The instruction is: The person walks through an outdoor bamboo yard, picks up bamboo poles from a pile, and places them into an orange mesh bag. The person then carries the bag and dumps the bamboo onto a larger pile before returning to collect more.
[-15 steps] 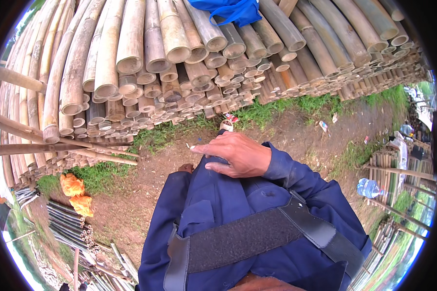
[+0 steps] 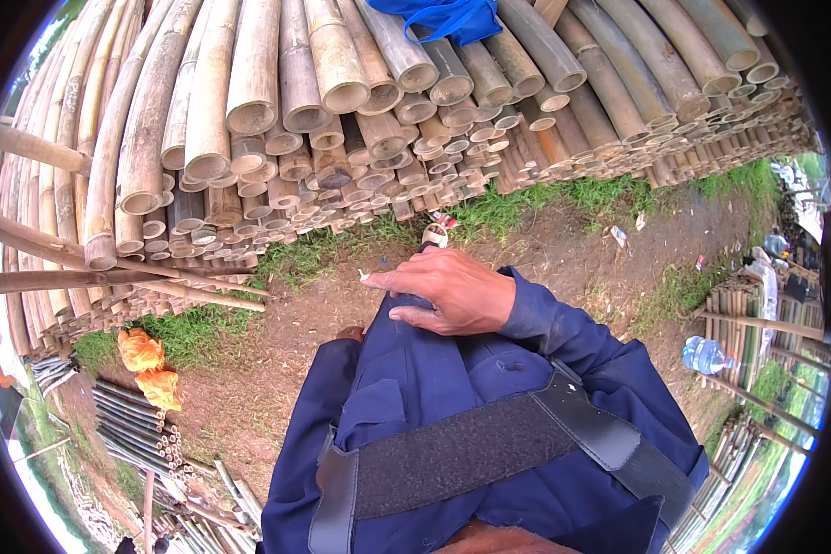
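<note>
My right hand (image 2: 454, 292) rests palm down over my raised knee in dark blue trousers (image 2: 415, 369). Its fingers reach out to the left with the thumb apart, so it is open. A small white speck shows at the index fingertip; I cannot make out whether it is held or lies on the ground behind. Only a bit of my left hand (image 2: 351, 333) appears past the end of the left sleeve (image 2: 316, 388), beside the knee. Its fingers are hidden.
A high stack of cut bamboo poles (image 2: 249, 102) spans the far side, with a blue bag (image 2: 462, 20) on top. Orange plastic (image 2: 148, 365) and thinner dark poles (image 2: 134, 420) lie left. A clear water bottle (image 2: 704, 355) is at the right, near more stacked bamboo (image 2: 748, 309).
The whole view has shifted very slightly. My right hand stays on the knee in nearly the same pose.
</note>
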A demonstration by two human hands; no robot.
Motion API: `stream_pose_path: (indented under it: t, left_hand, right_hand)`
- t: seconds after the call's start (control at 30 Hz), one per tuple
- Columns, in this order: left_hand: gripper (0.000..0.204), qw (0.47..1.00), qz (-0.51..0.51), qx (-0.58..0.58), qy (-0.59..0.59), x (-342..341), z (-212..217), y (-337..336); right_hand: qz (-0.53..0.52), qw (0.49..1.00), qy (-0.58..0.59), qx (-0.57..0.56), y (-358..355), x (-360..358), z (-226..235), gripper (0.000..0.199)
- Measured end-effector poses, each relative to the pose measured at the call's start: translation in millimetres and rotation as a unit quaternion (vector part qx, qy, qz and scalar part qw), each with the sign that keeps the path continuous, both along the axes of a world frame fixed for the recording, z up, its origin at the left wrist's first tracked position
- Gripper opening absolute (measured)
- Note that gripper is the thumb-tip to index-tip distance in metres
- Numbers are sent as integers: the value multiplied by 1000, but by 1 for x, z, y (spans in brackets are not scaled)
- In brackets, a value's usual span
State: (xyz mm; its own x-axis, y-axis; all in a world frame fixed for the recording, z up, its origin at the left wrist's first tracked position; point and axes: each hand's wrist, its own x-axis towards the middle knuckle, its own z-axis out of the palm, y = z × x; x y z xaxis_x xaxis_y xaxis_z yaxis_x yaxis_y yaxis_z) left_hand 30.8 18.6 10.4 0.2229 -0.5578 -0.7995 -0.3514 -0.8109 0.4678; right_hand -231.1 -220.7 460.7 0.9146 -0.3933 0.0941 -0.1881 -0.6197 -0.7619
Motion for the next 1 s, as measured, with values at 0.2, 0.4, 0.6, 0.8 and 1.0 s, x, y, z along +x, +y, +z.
stream_pose_path:
  t: [0.2,0.4,0.6,0.8,1.0]
  left_hand:
    - [37,999,-40,-14,-1,4,-14,8]
    - [37,995,-88,-54,-5,5,-27,-5]
    - [39,989,-141,-35,-26,-2,3,-31]
    - [51,966,-249,13,-65,-3,36,-44]
    - [51,926,-366,7,-89,-3,37,-44]
  right_hand:
    - [12,999,28,-33,1,4,-5,51]
    - [-80,991,77,75,-19,-17,-57,49]
    - [-251,943,151,156,-32,-82,-210,47]
    - [-245,886,371,128,10,-197,-354,43]
    - [-92,859,500,61,60,-236,-374,34]
